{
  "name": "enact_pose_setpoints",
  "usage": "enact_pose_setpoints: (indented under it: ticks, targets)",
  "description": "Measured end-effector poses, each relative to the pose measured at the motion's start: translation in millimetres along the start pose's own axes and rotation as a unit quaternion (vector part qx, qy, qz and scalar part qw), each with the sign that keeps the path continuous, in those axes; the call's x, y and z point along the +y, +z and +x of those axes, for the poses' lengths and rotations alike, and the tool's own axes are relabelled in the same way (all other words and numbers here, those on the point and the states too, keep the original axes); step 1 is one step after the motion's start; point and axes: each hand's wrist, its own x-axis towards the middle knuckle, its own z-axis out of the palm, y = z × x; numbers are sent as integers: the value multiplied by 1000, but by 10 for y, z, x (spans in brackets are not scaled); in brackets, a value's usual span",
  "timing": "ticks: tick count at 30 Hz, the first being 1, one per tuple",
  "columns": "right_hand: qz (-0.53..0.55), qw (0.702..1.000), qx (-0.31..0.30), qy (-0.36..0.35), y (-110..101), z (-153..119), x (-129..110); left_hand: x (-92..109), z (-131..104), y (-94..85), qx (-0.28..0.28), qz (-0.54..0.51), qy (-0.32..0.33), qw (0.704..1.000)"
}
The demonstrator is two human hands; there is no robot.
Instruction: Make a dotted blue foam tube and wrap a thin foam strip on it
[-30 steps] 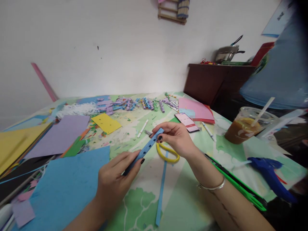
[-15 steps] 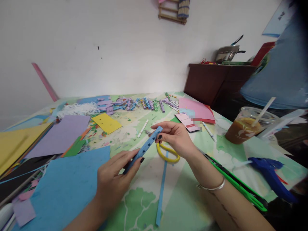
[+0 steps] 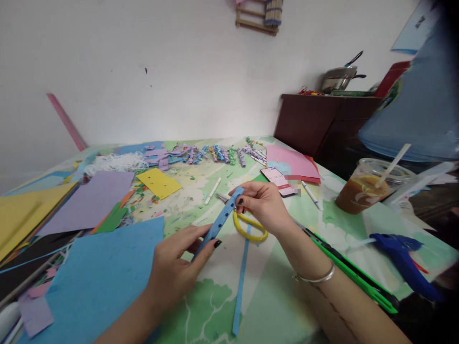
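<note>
A narrow blue paper strip (image 3: 221,220) with dark dots along it is held slantwise over the table. My left hand (image 3: 184,258) grips its lower end between thumb and fingers. At the upper end, my right hand (image 3: 263,203) pinches it with thumb and fingertips. Just below the right hand lie yellow-handled scissors (image 3: 250,237), partly hidden by the hand and the strip. A plain thin blue strip (image 3: 241,286) lies on the tablecloth under the scissors' handle. To the left of my left hand is a large blue sheet (image 3: 103,272).
A green cutter (image 3: 358,274), a blue glue gun (image 3: 401,258) and an iced drink cup (image 3: 362,186) stand or lie on the right. Ahead are a phone (image 3: 278,180), markers and several rolled paper pieces (image 3: 222,154). Coloured sheets (image 3: 89,200) cover the left side.
My left hand has moved slightly right and up along the dotted strip, and the strip is tilted a little steeper. The right hand keeps its pinch almost in place.
</note>
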Motion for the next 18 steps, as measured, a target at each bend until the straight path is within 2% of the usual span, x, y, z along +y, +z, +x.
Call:
enact_pose_setpoints:
  ticks: [4,8,12,15,18]
  targets:
    - [-19,1000,-1,-5,-33,9,-16,-12,-16,19,-49,-48,-52,996]
    - [-35,999,-2,-14,-13,-8,-25,1,-17,35,-109,-136,-183,968]
    - [-66,997,-33,0,35,-21,15,-2,2,41,-94,-207,-304,925]
    - [-73,997,-37,6,62,-17,61,4,39,44,-106,-240,-349,900]
    - [-77,997,-23,2,92,-15,88,23,77,52,-128,-258,-364,886]
